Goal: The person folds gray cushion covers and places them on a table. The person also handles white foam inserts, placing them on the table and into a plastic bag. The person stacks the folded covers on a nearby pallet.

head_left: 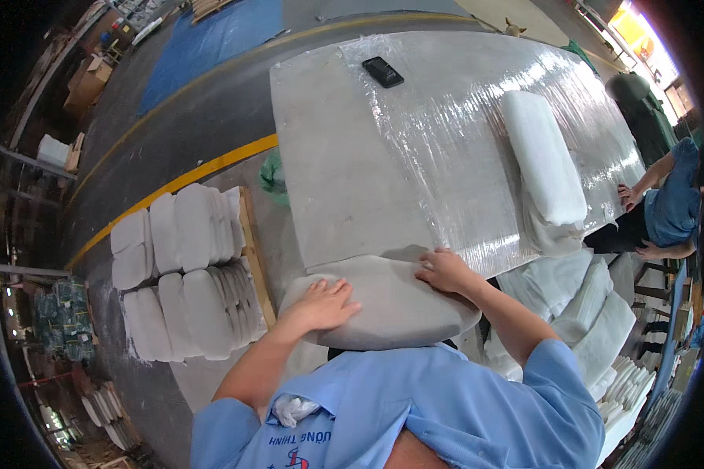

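Left hand (322, 305) and right hand (443, 270) flat, fingers spread, on grey cushion (391, 309), wooden pallet (252, 242) stacked with white pads (184, 266)

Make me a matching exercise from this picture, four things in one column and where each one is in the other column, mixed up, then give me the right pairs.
Things
1. grey cushion
2. black phone
3. long white pillow
4. stacked white cushions

Places
A. on a wooden pallet on the floor, left of the table
B. at the table's near edge, under the left hand and right hand
C. near the table's far edge, on the clear plastic wrap
D. on the plastic wrap toward the table's right side

Pairs: 1-B, 2-C, 3-D, 4-A
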Available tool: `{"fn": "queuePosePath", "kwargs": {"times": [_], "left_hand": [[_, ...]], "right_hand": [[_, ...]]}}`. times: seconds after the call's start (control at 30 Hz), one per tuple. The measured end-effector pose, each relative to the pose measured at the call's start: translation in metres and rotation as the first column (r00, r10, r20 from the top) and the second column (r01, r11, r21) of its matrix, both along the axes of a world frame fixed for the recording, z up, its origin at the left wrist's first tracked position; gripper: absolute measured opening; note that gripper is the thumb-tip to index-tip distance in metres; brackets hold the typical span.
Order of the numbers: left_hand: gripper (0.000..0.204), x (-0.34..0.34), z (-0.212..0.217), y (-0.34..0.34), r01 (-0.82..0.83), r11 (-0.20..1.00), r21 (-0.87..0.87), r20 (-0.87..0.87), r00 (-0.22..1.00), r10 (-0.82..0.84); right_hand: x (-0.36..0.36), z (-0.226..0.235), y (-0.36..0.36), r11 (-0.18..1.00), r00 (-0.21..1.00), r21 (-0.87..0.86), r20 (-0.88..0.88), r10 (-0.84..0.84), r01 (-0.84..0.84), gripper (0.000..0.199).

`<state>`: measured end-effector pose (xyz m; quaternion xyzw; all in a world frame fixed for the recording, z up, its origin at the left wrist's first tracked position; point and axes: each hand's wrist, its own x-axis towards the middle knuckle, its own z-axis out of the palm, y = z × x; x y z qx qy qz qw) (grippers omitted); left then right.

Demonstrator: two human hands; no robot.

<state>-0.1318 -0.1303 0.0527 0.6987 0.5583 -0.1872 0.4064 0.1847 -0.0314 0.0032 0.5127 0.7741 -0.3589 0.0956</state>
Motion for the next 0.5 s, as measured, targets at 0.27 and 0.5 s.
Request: {"fn": "queuePosePath", "kwargs": {"times": [0.27, 0.5], "left_hand": [[0.073, 0.043, -0.036, 0.028, -0.159, 0.952, 0.262, 0.004, 0.986, 0.164], [0.034, 0.044, -0.095, 0.048, -0.226, 0.809, 0.542, 0.203, 0.97, 0.135]], "right_hand": [[-0.052, -0.032, 0.008, 0.999, 0.982, 0.024, -0.19, -0.019, 0.024, 0.034], [-0.059, -0.032, -0.01, 0.962, 0.916, 0.225, -0.396, -0.055, 0.155, 0.011]]}}
